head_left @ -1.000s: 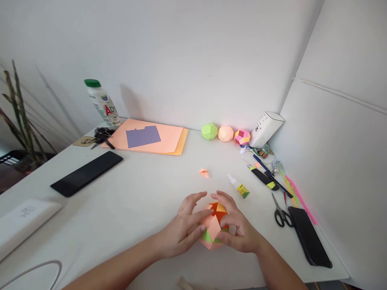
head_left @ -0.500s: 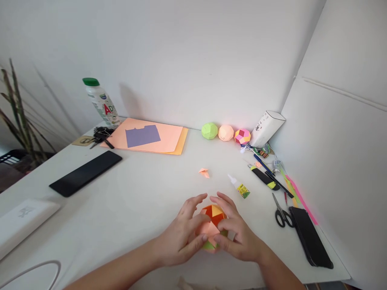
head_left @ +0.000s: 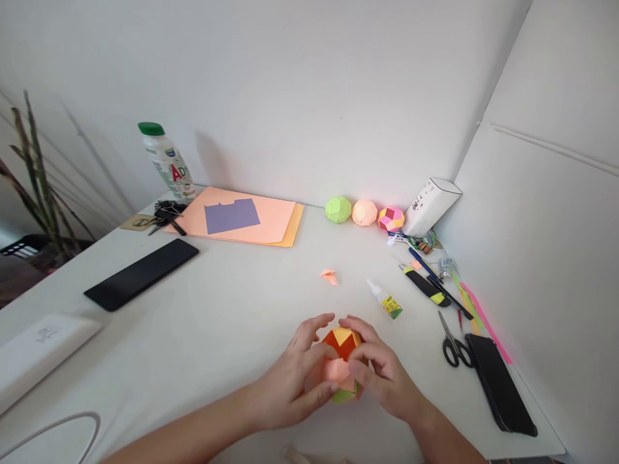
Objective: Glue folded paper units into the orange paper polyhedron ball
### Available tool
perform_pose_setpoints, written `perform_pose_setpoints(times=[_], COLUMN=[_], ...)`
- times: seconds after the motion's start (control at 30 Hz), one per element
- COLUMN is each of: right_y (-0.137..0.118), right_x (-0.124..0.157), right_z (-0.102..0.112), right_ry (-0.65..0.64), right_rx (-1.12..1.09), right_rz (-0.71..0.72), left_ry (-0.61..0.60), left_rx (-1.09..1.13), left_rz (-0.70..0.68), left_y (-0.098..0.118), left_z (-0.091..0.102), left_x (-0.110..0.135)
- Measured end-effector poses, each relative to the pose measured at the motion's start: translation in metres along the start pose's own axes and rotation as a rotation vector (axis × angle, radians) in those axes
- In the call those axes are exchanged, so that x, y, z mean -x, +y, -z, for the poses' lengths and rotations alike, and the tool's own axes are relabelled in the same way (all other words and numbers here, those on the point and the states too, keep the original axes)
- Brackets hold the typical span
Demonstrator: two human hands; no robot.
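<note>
1. Lying toward L on worktop (head_left: pixel 232 309): peach sheets (head_left: pixel 278 218), at back by wall (head_left: pixel 265 116).
2. L hand (head_left: pixel 296 370): grasping L side of paper ball (head_left: pixel 343 348), fingers bent over it, thumb at front.
3. Paper ball: btwn both hands at near side of worktop, top open, dark orange inside visible. Peach flap (head_left: pixel 336 370) stood up 1 s ago, now lower & flatter; prob. leaves front face better settled.
4. R hand (head_left: pixel 385 372): gripping R side, thumb now higher, at flap's R edge.
5. Small bottle (head_left: pixel 387 301) beyond R hand; scissors (head_left: pixel 454 348) farther R.

Two hands (head_left: pixel 296 374), one open paper ball (head_left: pixel 338 372), three closed paper balls (head_left: pixel 364 213)
</note>
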State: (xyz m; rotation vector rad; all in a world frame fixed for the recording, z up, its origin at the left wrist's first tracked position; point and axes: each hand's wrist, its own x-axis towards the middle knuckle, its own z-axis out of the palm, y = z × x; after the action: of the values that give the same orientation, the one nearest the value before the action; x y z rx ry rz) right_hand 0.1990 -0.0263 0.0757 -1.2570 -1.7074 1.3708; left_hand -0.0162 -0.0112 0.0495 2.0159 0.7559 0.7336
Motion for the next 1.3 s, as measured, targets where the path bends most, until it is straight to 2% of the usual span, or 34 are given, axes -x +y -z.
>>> perform_pose_setpoints(times=[0.13, 0.27, 0.43, 0.7, 0.93, 1.3], right_y=[0.0023, 0.0056, 0.008, 0.0099, 0.0071, 0.0053], right_x=[-0.0006, -0.0006, 0.0002, 0.0014, -0.0004, -0.0017], right_z=[-0.0004, -0.0017, -0.0032, -0.003, -0.0016, -0.0008], right_ry=[0.039, 0.062, 0.062, 0.055, 0.059, 0.043], right_rx=[-0.078, -0.114, -0.108, -0.122, -0.123, -0.136], right_rz=[-0.014, 0.031, 0.088, 0.077, 0.071, 0.065], left_ry=[0.02, 0.023, 0.023, 0.048, 0.133, 0.162], left_rx=[0.095, 0.227, 0.324, 0.242, 0.257, 0.254], left_rz=[0.067, 0.141, 0.153, 0.079, 0.042, 0.001], left_y=[0.0001, 0.0001, 0.0017, 0.0059, 0.0009, -0.0011], left_z=[-0.0009, -0.0007, 0.0005, 0.0015, -0.0031, -0.0045], left_x=[-0.0007, -0.0017, -0.0023, -0.0049, -0.0032, -0.0017])
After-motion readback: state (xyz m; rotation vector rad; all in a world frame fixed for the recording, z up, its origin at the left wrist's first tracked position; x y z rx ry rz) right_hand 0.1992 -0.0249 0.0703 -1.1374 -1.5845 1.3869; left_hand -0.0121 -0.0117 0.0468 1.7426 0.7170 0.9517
